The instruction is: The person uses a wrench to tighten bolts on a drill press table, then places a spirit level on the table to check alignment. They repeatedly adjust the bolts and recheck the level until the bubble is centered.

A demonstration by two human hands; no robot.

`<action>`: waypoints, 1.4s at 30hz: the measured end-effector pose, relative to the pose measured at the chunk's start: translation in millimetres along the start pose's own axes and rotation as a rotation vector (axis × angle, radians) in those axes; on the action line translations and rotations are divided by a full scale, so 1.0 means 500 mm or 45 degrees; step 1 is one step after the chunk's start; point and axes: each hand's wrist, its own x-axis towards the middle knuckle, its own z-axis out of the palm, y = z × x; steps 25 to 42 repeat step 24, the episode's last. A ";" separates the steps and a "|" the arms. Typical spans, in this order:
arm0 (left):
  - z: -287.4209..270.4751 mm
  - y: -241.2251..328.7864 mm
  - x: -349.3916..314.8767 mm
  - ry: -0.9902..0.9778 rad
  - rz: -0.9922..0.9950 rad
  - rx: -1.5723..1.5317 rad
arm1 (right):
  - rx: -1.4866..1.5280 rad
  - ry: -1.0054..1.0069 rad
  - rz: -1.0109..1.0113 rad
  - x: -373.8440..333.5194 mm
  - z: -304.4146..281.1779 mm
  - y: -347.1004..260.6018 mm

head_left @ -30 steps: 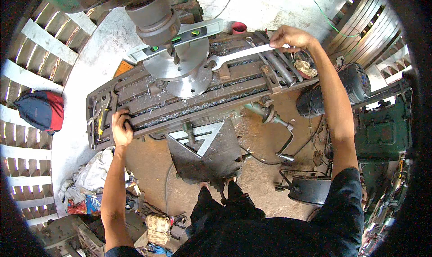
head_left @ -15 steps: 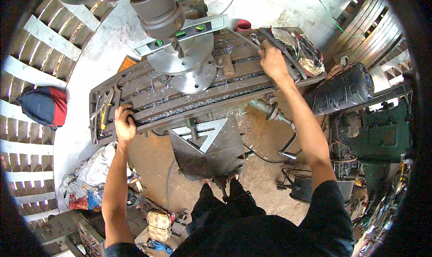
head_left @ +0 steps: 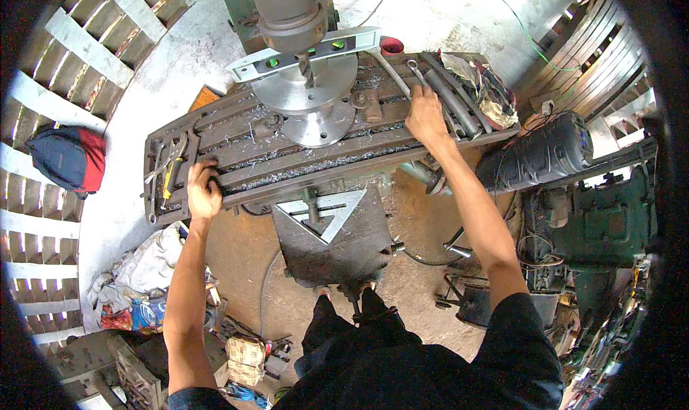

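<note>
My left hand (head_left: 204, 193) rests on the front left part of the slotted metal machine table (head_left: 287, 167), fingers loosely bent and apart, holding nothing I can see. Over the table's right part, my right hand (head_left: 429, 119) has its fingers curled down. A ring spanner (head_left: 414, 67) and a long grey bar (head_left: 390, 71) both run up to these fingers; which one is gripped is hidden. In mid-table sits a shiny round flanged metal part (head_left: 316, 126), below a drill bit (head_left: 307, 67) in the machine's spindle (head_left: 291, 15). A spirit level (head_left: 316, 53) spans the flange.
Spanners and a yellow-handled tool (head_left: 171, 177) lie left; a thick round bar (head_left: 452, 103), cloth bundle (head_left: 488, 87) and red cup (head_left: 392, 46) are right. Metal shavings fill the slots. A triangular metal frame (head_left: 334, 227) lies on the plate below. A black speaker-like case (head_left: 542, 152) stands right.
My right hand has drawn back toward me, showing more of the ring spanner and the thick bar. My left hand stays at the table's left. The whole view has shifted slightly.
</note>
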 end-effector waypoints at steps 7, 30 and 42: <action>0.001 0.001 0.002 0.006 -0.006 -0.006 | 0.127 0.050 -0.173 -0.005 -0.024 -0.020; 0.010 -0.022 -0.001 0.011 0.050 -0.025 | 0.896 -0.368 -0.782 0.204 0.174 -0.246; 0.010 -0.022 -0.001 0.011 0.050 -0.025 | 0.896 -0.368 -0.782 0.204 0.174 -0.246</action>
